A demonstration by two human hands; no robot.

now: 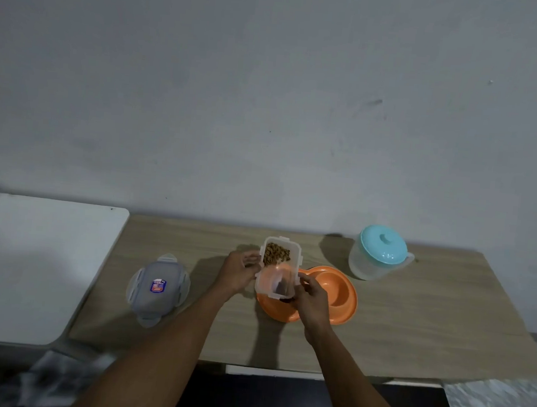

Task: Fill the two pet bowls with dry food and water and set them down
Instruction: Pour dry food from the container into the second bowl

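Both hands clamp the clear food container point(277, 266): my left hand point(239, 271) grips its left wall, my right hand point(311, 297) wraps its near right corner. I hold it tipped over the left hollow of the orange double pet bowl point(346, 304), brown dry food point(275, 253) heaped at its far end. That bowl sits mid-table on the wooden table point(412, 329). To the right, farther back, stands the jug with the teal lid point(378, 252). Left of me lies the container's lid point(158, 288), flat.

Double bowl point(334, 293) mid-table point(412, 329); food container point(279, 266) above its left side; lid point(157, 287) left, jug point(378, 253) behind-right
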